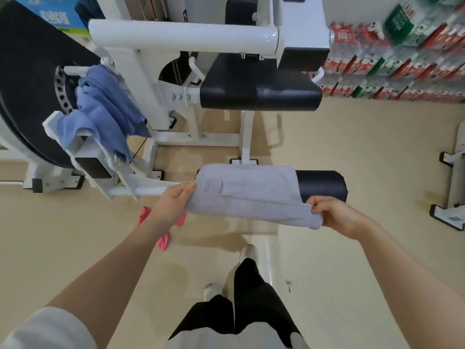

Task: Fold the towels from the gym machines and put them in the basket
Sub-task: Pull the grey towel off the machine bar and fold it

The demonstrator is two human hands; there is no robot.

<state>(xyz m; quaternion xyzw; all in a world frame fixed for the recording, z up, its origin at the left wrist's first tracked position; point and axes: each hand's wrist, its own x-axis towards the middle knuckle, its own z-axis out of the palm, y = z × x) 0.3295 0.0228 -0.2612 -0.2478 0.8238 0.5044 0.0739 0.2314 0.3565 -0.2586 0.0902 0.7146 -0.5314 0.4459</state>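
A pale lilac towel (246, 195) lies draped over the black foam roller (323, 185) of a white gym machine. My left hand (173, 202) pinches the towel's near left corner. My right hand (337, 215) grips its near right end, where the cloth is folded over. A blue towel (105, 109) hangs crumpled on the machine's arm at the left, away from both hands. A pink cloth (163, 238) lies on the floor beneath my left forearm, partly hidden. No basket is in view.
The machine's black seat pad (259, 94) and white crossbar (181, 36) stand behind the roller. A large black disc (27, 84) fills the left. Stacked packs of bottles (392, 66) line the right wall. Another machine's white feet (450, 210) sit at the right edge. Beige floor surrounds my legs.
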